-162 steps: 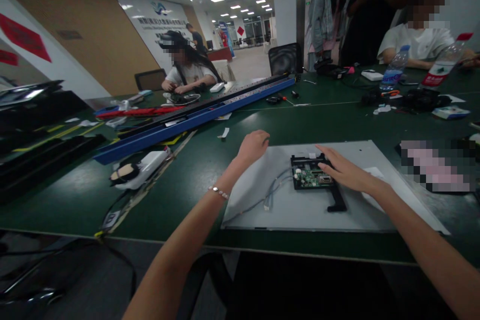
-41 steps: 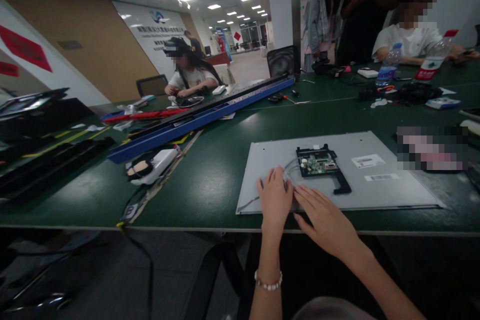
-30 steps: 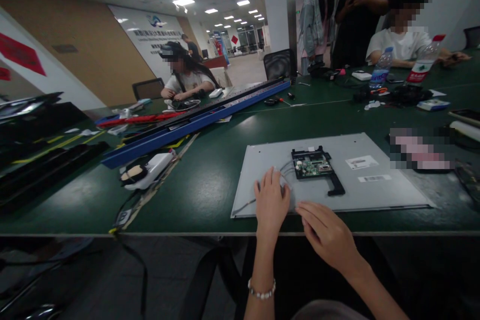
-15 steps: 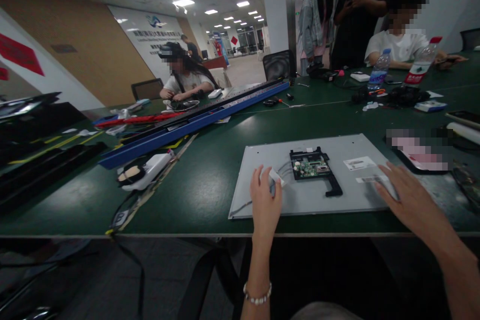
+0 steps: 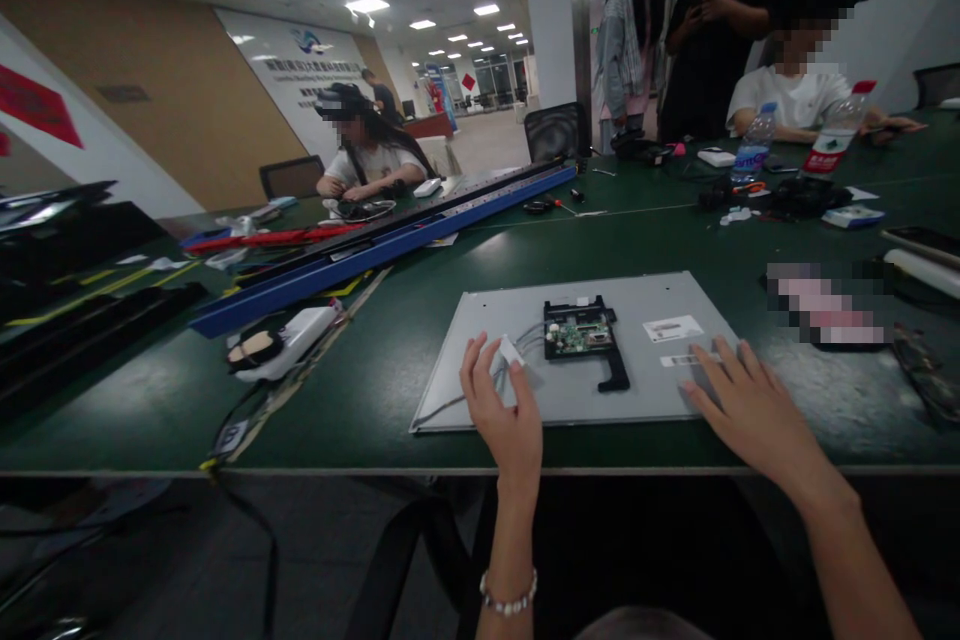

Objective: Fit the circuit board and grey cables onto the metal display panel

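Green bench (image 5: 675,240), grey panel (image 5: 637,390) low centre: your left hand (image 5: 502,410) pinches white connector (image 5: 511,352), right hand (image 5: 742,405) spread flat, bracing panel. Tug gently.

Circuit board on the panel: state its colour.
The circuit board is green, within a black bracket; head view.

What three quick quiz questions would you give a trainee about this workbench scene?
1. True or false: the circuit board sits on the grey panel.
2. Multiple choice: the left hand pinches A a white connector, B a water bottle, C a screwdriver.
3. Fill in: the right hand lies flat on the panel's near ___ corner.
Key: 1 true; 2 A; 3 right.
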The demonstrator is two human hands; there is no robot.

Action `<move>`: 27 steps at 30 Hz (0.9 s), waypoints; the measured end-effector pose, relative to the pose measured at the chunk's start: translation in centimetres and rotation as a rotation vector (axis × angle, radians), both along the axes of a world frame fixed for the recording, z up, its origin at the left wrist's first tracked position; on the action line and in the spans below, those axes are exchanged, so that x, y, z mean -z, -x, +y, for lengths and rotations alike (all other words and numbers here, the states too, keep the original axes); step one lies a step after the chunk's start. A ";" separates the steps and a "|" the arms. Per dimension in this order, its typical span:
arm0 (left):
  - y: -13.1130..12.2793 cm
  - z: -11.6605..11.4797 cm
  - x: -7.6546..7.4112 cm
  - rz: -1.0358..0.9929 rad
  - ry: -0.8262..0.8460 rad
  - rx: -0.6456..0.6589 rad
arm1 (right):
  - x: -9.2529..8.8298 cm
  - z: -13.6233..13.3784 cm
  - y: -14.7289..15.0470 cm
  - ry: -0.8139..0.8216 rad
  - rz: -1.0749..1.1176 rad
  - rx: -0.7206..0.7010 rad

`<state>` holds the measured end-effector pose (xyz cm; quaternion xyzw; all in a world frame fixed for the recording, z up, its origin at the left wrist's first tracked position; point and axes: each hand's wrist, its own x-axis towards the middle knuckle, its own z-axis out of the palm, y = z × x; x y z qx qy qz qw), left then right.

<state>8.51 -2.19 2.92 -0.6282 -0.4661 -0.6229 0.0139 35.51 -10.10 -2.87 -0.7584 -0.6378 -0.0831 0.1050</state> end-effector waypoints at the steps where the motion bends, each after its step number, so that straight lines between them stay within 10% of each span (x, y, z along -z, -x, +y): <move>1: 0.0 0.0 0.0 -0.013 -0.002 0.003 | -0.2 0.3 0.7 -0.001 0.008 -0.010; 27: 0.2 0.8 1.0 -0.108 0.102 0.058 | -5.7 5.0 12.5 0.286 0.379 -0.367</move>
